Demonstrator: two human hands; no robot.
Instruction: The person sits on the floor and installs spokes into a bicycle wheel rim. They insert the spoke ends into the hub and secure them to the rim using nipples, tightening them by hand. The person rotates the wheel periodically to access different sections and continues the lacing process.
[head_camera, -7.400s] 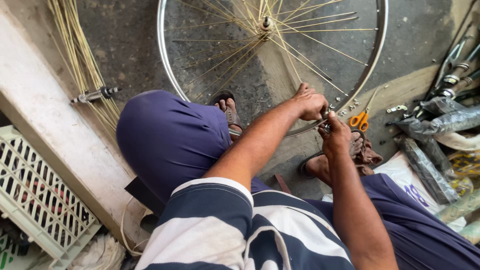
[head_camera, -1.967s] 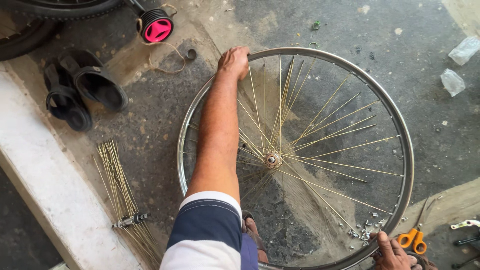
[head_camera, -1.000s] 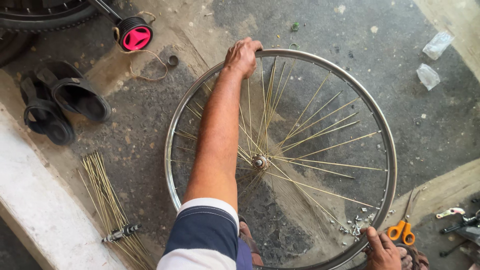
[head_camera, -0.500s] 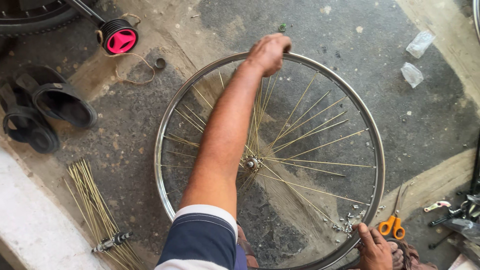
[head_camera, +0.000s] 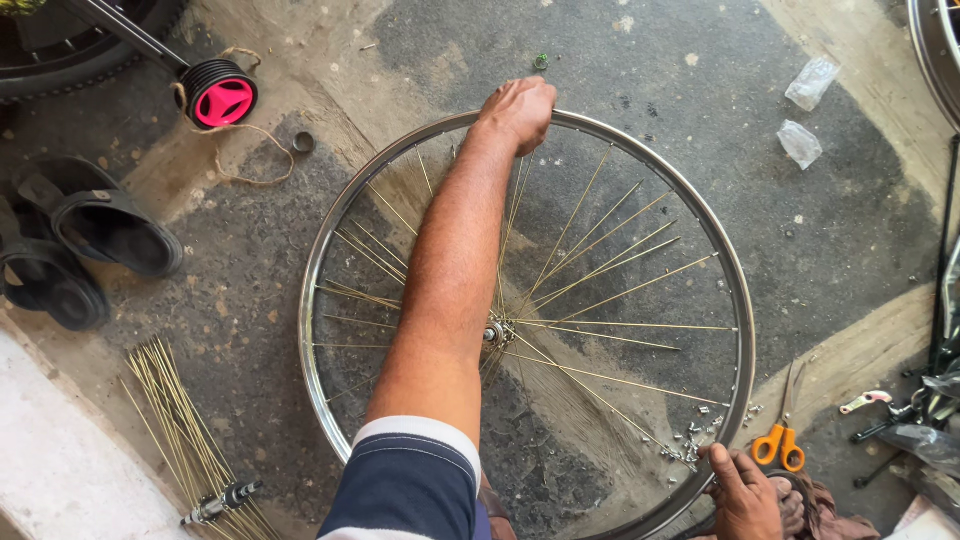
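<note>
Wheel rim (head_camera: 345, 230) flat on floor; left hand (head_camera: 518, 108) grips far edge, right hand (head_camera: 745, 490) pinches near edge; scissors (head_camera: 780, 440) beside.

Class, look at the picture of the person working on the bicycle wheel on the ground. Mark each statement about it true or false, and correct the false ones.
1. The left hand grips the far side of the wheel rim. True.
2. The right hand rests at the hub. False: it is at the near rim.
3. Orange-handled scissors lie right of the wheel. True.
4. A tyre is fitted on the rim. False: the rim is bare metal.
5. A bundle of loose spokes lies left of the wheel. True.
</note>
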